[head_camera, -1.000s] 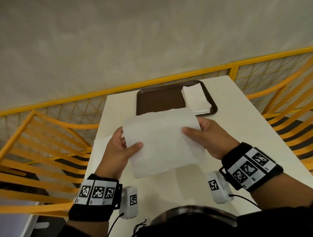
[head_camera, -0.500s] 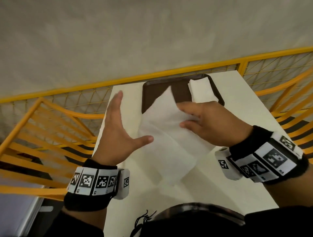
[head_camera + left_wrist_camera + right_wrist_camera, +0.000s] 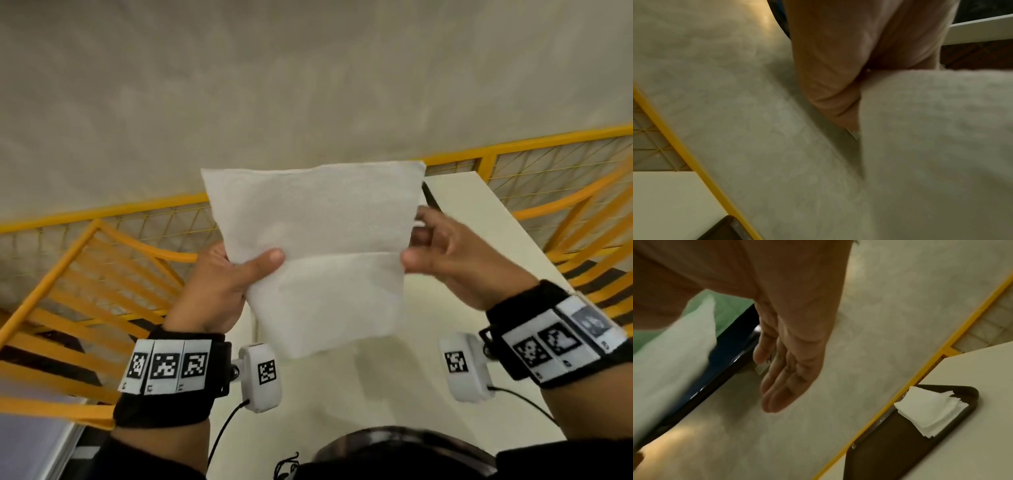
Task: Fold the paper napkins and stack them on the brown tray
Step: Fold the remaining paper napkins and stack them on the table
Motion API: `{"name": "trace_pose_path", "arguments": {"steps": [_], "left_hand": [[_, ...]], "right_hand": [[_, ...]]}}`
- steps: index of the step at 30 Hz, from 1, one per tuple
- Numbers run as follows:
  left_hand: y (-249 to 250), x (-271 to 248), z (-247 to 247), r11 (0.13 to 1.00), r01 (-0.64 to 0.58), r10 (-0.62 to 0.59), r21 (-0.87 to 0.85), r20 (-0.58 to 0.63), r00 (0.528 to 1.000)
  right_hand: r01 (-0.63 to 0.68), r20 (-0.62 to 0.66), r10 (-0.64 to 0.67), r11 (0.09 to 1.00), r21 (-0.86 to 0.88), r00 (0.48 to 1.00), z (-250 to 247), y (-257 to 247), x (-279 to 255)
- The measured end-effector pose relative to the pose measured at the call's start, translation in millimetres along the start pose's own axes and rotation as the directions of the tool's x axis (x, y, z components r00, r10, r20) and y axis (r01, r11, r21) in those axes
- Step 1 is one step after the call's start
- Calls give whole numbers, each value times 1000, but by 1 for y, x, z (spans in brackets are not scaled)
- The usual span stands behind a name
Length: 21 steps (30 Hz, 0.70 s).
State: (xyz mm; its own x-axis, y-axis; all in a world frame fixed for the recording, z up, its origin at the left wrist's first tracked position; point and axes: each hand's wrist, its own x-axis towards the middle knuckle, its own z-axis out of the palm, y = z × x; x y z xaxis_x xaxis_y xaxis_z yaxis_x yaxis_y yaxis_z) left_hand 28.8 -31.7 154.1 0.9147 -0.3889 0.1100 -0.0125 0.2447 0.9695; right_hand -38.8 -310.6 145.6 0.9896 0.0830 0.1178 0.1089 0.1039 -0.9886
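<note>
I hold a white paper napkin [image 3: 318, 246] upright in front of me, above the white table [image 3: 459, 195]; a horizontal crease runs across its middle. My left hand [image 3: 255, 269] pinches its left edge, thumb in front. My right hand [image 3: 412, 255] holds the right edge at the crease with the thumb, its fingers [image 3: 781, 386] almost straight behind. The napkin hides most of the brown tray [image 3: 898, 444] in the head view. On the tray's far end lies a stack of folded napkins [image 3: 929, 410]. The left wrist view shows my thumb [image 3: 828, 73] on the napkin [image 3: 931, 138].
A yellow railing with wire mesh [image 3: 534, 171] runs along the table's far side, and yellow chair frames [image 3: 82, 284] stand left and right. A pale concrete floor [image 3: 274, 85] lies beyond the railing.
My left hand, open half a second ago, has taken the napkin's left edge. Both hands have raised the napkin from a slanted hold to upright, so it now covers the tray.
</note>
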Motion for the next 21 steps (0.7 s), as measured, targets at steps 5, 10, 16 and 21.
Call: {"name": "trace_pose_path", "arguments": {"steps": [5,10,16,21], "left_hand": [[-6,5,2,998,59,-59,-1,13,998],[-4,-1,-16,984,137,-146,112,81,986],[-8,-3,-27,982,144,-147,118,9,989],[-14,-7,-33,983,105,-112,152,43,993]], "right_hand": [[-77,-44,76,997,-17,996,23,15,-6],[-72,-161,60,995,-73,985,15,13,-6],[-82,-183,87,996,35,979,11,16,-6],[-100,-190,111,993,67,975,11,21,-7]]}}
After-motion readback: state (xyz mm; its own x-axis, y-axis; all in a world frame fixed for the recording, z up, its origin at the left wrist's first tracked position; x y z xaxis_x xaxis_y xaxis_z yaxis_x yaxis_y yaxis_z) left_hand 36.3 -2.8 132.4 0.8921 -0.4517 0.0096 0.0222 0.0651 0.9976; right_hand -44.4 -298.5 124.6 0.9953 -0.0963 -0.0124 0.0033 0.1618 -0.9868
